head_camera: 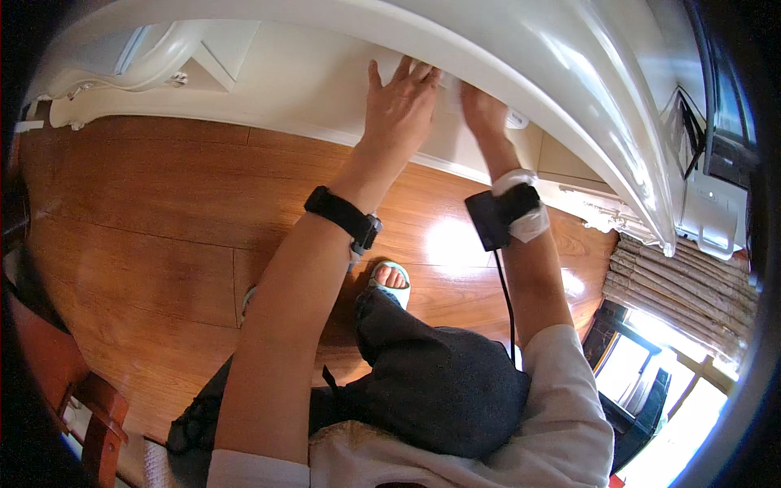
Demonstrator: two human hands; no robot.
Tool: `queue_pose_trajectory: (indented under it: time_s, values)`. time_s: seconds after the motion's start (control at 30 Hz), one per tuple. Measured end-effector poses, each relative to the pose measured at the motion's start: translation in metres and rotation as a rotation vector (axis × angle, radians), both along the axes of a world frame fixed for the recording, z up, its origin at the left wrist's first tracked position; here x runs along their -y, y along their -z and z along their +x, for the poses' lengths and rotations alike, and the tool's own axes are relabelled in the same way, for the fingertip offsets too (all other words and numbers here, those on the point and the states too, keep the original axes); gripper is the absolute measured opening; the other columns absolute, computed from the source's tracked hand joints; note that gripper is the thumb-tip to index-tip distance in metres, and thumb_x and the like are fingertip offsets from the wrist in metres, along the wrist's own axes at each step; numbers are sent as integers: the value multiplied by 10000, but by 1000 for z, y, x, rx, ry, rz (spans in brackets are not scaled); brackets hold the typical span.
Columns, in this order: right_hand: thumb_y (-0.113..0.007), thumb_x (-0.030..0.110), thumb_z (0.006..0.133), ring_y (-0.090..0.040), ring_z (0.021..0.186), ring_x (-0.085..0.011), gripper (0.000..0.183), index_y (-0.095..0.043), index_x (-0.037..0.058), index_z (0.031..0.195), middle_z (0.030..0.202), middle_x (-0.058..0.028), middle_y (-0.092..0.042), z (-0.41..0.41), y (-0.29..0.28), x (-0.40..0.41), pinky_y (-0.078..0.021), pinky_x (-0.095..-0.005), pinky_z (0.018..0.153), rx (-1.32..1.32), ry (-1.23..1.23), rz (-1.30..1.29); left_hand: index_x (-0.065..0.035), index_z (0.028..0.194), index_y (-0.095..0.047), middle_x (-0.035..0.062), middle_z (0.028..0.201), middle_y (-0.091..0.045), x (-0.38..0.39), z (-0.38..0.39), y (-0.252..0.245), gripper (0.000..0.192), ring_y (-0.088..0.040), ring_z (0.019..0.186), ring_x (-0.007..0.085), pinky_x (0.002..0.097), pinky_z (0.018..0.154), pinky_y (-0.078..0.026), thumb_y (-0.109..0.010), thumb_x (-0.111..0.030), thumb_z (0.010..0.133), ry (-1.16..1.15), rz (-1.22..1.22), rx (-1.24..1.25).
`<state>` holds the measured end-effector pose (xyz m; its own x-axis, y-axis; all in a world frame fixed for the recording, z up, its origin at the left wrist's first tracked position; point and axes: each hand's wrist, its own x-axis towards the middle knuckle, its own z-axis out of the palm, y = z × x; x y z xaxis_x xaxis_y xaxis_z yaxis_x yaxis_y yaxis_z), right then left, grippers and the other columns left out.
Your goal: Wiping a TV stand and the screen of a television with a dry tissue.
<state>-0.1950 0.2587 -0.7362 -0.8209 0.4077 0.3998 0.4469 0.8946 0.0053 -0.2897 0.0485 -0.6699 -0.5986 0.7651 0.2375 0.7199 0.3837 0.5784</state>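
Both arms reach toward a cream-white furniture panel (293, 79) under the curved glossy edge of a white cabinet top (488, 67). My left hand (403, 100) lies with its fingers spread at the panel, just below that edge, and holds nothing visible. To its right, my right hand (482, 110) is partly hidden beneath the edge; its fingers are blurred and covered, so its grip cannot be told. A small white object (517, 118) shows beside the right hand. Black straps circle both wrists, and a cable runs from the black box (488, 219) at the right wrist.
Below lies a glossy wooden floor (152, 244), with a slippered foot (393, 280) on it. A red-brown wooden chair (100, 421) stands at lower left. At the right are a dark screen (729, 116), a white device (711, 207), a gathered curtain (677, 293) and a bright window.
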Motion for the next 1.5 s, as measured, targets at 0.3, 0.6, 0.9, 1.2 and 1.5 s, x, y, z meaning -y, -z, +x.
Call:
queue_pose_trajectory:
  time_s: [0.3,0.6,0.9,1.2,1.5]
  values:
    - [-397,214,1002,-485,1151,-457,378,-504,32,1316,1273,-275,-517,70,-60,48,-376,-527,986,33,70,-418,-117,1306,-541,-5,1363,-534,6,-9,-8,468,-441,1324,197,664,1034,-307,-601,-91,842,32,-120,-39]
    - [-461,233,948,-558,1054,-442,305,-610,46,1136,1102,-250,-618,27,-19,33,-418,-519,910,76,-57,-230,-26,900,-657,133,821,-664,-13,0,1,131,-638,863,326,468,827,-492,-592,-111,825,-28,187,195]
    - [-543,153,927,-560,1017,-420,250,-609,38,1139,1080,-231,-616,46,-5,45,-455,-475,860,-94,-249,148,-38,1045,-642,170,968,-664,-54,-38,65,294,-628,920,351,454,796,-492,-538,-273,905,-145,469,216]
    - [-486,167,996,-628,1013,-345,287,-593,10,1212,1144,-194,-643,80,-50,78,-487,-398,854,-238,270,-391,-45,1101,-621,171,1002,-661,-56,-28,14,341,-633,956,335,433,820,-505,-540,-316,911,-219,394,601]
    - [-477,4,969,-422,1343,-240,344,-589,70,1288,1375,-91,-538,100,-57,84,-390,-355,1079,-317,193,-527,-52,1158,-600,171,1036,-658,-36,-7,-20,393,-639,992,319,412,845,-517,-542,-358,918,-212,283,935]
